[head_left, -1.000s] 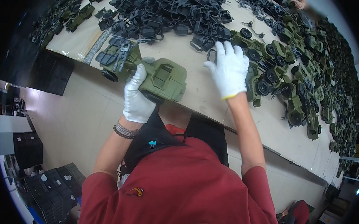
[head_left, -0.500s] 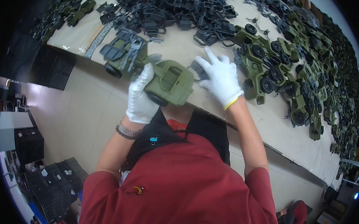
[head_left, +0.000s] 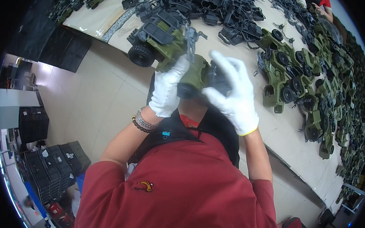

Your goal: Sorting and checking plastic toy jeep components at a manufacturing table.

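My left hand (head_left: 169, 87), in a white glove, is wrapped round an olive-green toy jeep (head_left: 165, 50) at the table's near edge. The jeep is tilted, with a black wheel facing me and dark grey pieces on its front; a grey gun-like part stands beside my left fingers. My gloved right hand (head_left: 236, 96) grips a dark grey plastic part (head_left: 218, 81) between thumb and fingers, close against the jeep's right end. Motion blurs that part, and I cannot tell whether it touches the jeep.
A heap of dark grey plastic parts (head_left: 211, 9) covers the table's far side. Many green toy jeeps (head_left: 281, 83) lie piled on the right. Black crates (head_left: 54, 169) are stacked at lower left. At upper right another person's arm (head_left: 326, 13) reaches in.
My right hand has picked up the dark grey part from the table and brought it to the jeep. The jeep has turned and tilted in my left hand.
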Available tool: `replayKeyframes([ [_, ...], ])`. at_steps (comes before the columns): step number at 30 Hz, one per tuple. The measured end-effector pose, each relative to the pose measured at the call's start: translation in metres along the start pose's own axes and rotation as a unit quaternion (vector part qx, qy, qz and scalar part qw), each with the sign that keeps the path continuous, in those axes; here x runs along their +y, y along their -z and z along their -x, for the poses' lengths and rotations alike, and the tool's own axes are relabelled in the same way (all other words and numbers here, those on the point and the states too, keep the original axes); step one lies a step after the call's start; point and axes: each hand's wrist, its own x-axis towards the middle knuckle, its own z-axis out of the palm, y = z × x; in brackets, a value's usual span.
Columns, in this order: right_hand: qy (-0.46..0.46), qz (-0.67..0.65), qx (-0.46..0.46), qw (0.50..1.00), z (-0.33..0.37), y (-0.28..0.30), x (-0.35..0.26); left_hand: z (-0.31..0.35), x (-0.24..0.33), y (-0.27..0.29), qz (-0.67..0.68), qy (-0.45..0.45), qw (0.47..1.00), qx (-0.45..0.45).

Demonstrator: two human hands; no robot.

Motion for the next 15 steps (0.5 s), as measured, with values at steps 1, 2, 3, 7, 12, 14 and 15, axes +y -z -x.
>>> replayKeyframes([
  [1, 0.013, 0.003, -0.013, 1.000, 0.001, -0.004, 0.003, 0.002, 0.000, 0.000, -0.001, 0.002, 1.000, -0.002],
  [2, 0.011, 0.002, -0.012, 1.000, 0.004, -0.005, 0.005, 0.004, 0.001, 0.001, -0.019, 0.002, 1.000, -0.008],
  [3, 0.011, -0.010, -0.020, 1.000, 0.006, -0.006, 0.008, 0.005, 0.000, 0.001, -0.035, 0.000, 0.999, -0.013],
  [7, 0.057, -0.007, -0.030, 0.998, 0.006, -0.001, 0.010, 0.005, 0.001, -0.001, -0.035, -0.006, 0.999, -0.034],
  [12, 0.062, -0.013, -0.013, 0.998, 0.012, -0.001, 0.009, 0.011, 0.006, -0.005, -0.050, -0.013, 0.998, -0.036],
  [14, 0.048, -0.026, 0.008, 0.999, 0.012, 0.000, 0.008, 0.011, 0.007, -0.005, -0.047, -0.005, 0.998, -0.035],
  [15, 0.069, -0.004, 0.009, 0.998, 0.012, -0.001, 0.008, 0.010, 0.006, -0.004, -0.049, -0.003, 0.998, -0.037],
])
